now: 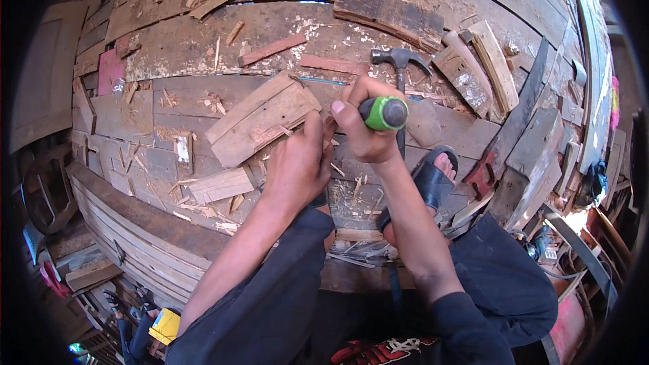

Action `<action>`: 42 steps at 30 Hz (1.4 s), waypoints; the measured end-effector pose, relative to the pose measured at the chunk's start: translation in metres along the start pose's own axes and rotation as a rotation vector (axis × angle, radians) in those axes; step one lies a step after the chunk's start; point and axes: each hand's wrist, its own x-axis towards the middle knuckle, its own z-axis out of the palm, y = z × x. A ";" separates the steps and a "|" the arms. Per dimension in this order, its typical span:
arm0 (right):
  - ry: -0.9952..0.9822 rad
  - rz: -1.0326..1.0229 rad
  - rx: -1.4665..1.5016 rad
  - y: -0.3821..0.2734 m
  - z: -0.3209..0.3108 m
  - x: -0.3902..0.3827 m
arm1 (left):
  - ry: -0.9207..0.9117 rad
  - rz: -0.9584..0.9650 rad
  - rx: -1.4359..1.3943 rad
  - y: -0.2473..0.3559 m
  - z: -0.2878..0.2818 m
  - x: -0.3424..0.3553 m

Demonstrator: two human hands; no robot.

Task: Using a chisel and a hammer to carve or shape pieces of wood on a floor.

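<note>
My right hand [362,122] grips the green and black handle of a claw hammer [399,61], whose dark steel head is raised just beyond my fingers. Close beside it on the left, my left hand [297,162] is curled with its back toward me, pressing down on the planks near a flat wooden offcut [260,118]. Whatever its fingers hold is hidden. My right foot in a black sandal [433,179] rests on the boards just right of the hands.
I sit on a rough plank deck [169,47] strewn with chips and offcuts. A dark weathered board [389,13] and short wood blocks [476,67] lie at the back right. Tools and a red handle [481,179] lie at right. The deck edge [135,223] drops away at left.
</note>
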 end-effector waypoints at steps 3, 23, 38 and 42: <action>0.012 -0.198 -0.121 -0.005 0.002 0.009 | 0.022 0.050 -0.061 -0.002 0.000 0.004; -0.094 -0.130 0.228 -0.113 -0.012 0.033 | 0.008 0.019 0.102 -0.006 -0.006 -0.008; -0.178 -0.277 0.280 -0.121 -0.021 0.024 | -0.050 0.048 0.086 0.001 -0.006 -0.003; 0.153 -0.495 -0.447 -0.044 -0.015 0.003 | -0.048 0.069 0.084 0.004 -0.008 -0.001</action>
